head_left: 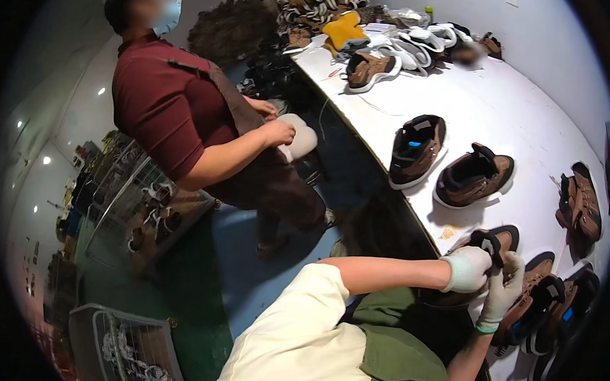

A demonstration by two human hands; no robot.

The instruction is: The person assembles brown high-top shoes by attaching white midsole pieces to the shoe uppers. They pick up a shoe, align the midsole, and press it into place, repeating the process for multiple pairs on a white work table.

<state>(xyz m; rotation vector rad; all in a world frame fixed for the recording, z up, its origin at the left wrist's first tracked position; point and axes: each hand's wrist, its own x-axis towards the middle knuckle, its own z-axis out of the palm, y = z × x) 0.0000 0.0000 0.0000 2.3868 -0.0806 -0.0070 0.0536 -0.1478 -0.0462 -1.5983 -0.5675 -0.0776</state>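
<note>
At the near edge of the white table, a brown shoe (505, 237) with a black collar lies under both my hands. My left hand (468, 269), in a white knit glove, is closed at the shoe's opening, gripping its dark collar or tongue. Close beside it, my right hand (505, 292), gloved with a green-edged cuff, has its fingers bent around the same collar. The fingertips partly cover each other, so the exact grip is hard to see. Just beyond stand two more brown shoes (476, 174) (416, 149), one with a blue patch inside.
More brown shoes (533, 283) crowd the table right of my hands, with another pair (579, 204) farther right. White soles (414, 49), a yellow cloth (345, 31) and a shoe lie at the far end. A co-worker (181, 114) stands left of the table, beside a stool (298, 138). Wire carts (132, 351) hold shoe parts.
</note>
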